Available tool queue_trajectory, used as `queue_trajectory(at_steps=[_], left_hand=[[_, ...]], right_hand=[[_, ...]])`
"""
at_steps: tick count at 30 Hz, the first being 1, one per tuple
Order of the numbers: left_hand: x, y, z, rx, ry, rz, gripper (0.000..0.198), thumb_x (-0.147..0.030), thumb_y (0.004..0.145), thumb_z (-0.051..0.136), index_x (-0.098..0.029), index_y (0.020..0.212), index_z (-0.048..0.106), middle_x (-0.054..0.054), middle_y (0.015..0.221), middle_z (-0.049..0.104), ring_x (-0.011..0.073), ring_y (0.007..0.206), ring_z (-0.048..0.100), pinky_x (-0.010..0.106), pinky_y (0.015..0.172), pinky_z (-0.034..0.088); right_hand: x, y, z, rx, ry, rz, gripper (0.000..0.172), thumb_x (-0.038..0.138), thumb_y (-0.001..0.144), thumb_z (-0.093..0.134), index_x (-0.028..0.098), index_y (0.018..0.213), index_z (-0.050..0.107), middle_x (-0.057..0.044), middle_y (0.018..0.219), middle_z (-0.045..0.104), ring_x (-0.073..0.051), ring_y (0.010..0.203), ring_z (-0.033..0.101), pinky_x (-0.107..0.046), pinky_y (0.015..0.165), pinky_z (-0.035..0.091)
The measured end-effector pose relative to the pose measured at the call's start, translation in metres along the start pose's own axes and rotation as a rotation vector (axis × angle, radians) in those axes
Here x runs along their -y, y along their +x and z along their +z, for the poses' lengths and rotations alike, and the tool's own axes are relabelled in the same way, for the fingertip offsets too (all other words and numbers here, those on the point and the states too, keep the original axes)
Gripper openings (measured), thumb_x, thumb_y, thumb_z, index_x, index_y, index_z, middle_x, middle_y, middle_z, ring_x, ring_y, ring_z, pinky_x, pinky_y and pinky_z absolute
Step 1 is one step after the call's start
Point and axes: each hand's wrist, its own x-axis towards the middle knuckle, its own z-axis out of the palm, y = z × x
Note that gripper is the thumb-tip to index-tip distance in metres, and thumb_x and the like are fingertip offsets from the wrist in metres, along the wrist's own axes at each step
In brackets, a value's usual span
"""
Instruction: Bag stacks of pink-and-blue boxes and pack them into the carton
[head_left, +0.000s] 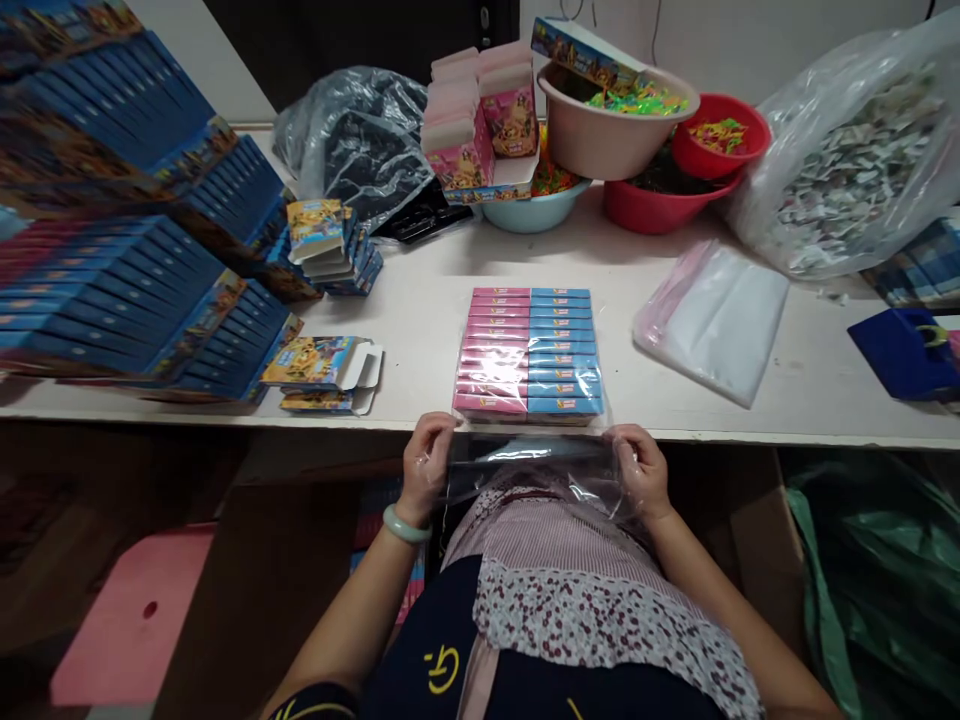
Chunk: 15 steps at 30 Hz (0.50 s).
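Observation:
Two columns of small boxes, pink boxes (491, 375) on the left and blue boxes (562, 362) on the right, lie inside a clear plastic bag (532, 468) at the table's front edge. The bag's loose end hangs over the edge toward my body. My left hand (427, 458), with a pale green bangle on the wrist, pinches the bag's left corner. At the opposite corner my right hand (639, 466) is closed on the plastic, stretching the loose end between both hands.
Stacked blue boxes (135, 290) tower at the left, with open cartons (322, 365) beside them. A stack of clear bags (712, 320) lies right. Behind stand a pink basin (615, 130), red basins (660, 205) and a sack of paper shreds (855, 190). A pink stool (139, 610) is lower left.

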Motion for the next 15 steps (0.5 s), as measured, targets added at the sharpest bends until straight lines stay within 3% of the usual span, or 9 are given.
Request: queue_trajectory(at_steps=[3,5,8,11,12,15], left_hand=[[-0.016,0.013,0.005,-0.168,0.077,0.101,0.016,-0.029,0.093,0.059,-0.018,0.082,0.064,0.004,0.084,0.063,0.0165,0.084,0.061,0.033,0.081,0.048],[-0.024,0.015,0.001,-0.234,0.136,0.205,0.010,-0.025,0.091,0.061,-0.018,0.085,0.065,0.003,0.082,0.062,0.0153,0.080,0.060,0.031,0.077,0.048],[-0.025,0.002,-0.011,-0.211,0.248,0.335,0.004,-0.017,0.089,0.062,-0.019,0.090,0.066,0.002,0.081,0.063,0.0142,0.077,0.060,0.029,0.074,0.049],[-0.014,-0.028,-0.021,-0.150,0.303,0.341,0.012,-0.013,0.086,0.064,-0.020,0.096,0.063,0.000,0.081,0.062,0.0124,0.072,0.059,0.027,0.068,0.049],[-0.010,-0.038,-0.022,-0.131,0.298,0.328,0.015,-0.013,0.085,0.064,-0.020,0.097,0.061,0.000,0.082,0.061,0.0122,0.072,0.059,0.027,0.068,0.050],[0.000,-0.055,-0.017,-0.103,0.268,0.291,0.022,-0.017,0.081,0.069,-0.021,0.098,0.056,-0.001,0.085,0.060,0.0134,0.077,0.060,0.029,0.073,0.051]], right_hand=[[0.013,0.014,0.003,-0.125,0.135,0.167,0.015,0.035,0.088,0.064,0.021,0.085,0.065,-0.001,0.077,0.069,-0.015,0.074,0.067,-0.032,0.073,0.055],[0.022,0.018,-0.004,-0.176,0.209,0.196,0.016,0.037,0.087,0.066,0.021,0.087,0.064,0.000,0.080,0.069,-0.015,0.076,0.068,-0.033,0.076,0.055],[0.029,0.009,-0.025,-0.147,0.174,0.130,0.011,0.032,0.086,0.067,0.021,0.085,0.066,-0.001,0.079,0.068,-0.015,0.075,0.067,-0.032,0.075,0.054],[0.024,-0.012,-0.041,-0.062,0.069,0.090,0.008,0.028,0.084,0.068,0.021,0.086,0.066,-0.002,0.082,0.067,-0.015,0.079,0.066,-0.031,0.076,0.054],[0.020,-0.019,-0.043,-0.050,0.053,0.104,0.016,0.028,0.080,0.072,0.022,0.093,0.065,-0.002,0.088,0.068,-0.015,0.083,0.066,-0.031,0.077,0.055],[0.004,-0.029,-0.033,-0.035,0.040,0.244,0.074,0.032,0.061,0.086,0.027,0.125,0.049,-0.004,0.109,0.064,-0.017,0.094,0.066,-0.031,0.078,0.056]])
